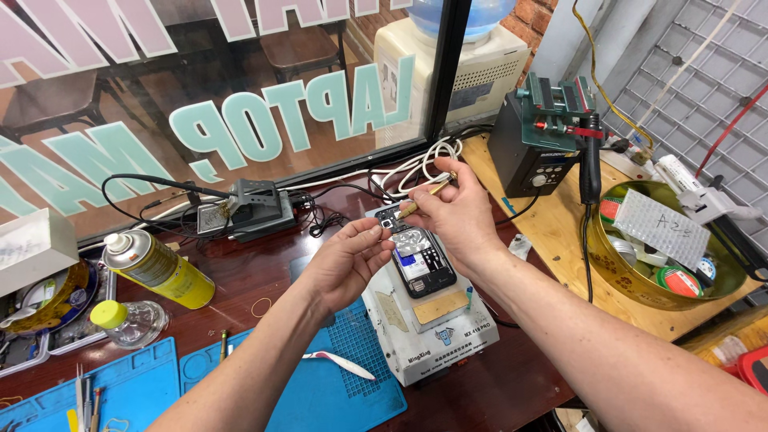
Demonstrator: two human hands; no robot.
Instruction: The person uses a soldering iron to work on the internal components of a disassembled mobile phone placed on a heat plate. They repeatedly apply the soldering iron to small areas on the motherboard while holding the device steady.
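Carefully, the right hand [456, 210] is pinching a thin brass-tipped tool [424, 196] over the opened phone [422, 264] (lying on a white heating plate [432, 336]), while the left hand [348, 260], fingers loosely curled and gripping nothing, is steadying the phone's far left corner, so the tip is best kept low and light.

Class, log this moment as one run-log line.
left hand: touching phone top edge | right hand: holding brass-tipped tool | phone: opened, on white heating pad | nearby: yellow spray can

Daylight is coming through a big shop window [240, 88] bearing mirrored lettering, a brick wall [532, 16] is showing beside a wire grid panel [704, 88], and a dark wooden bench [256, 272] is meeting a paler tabletop [552, 232].
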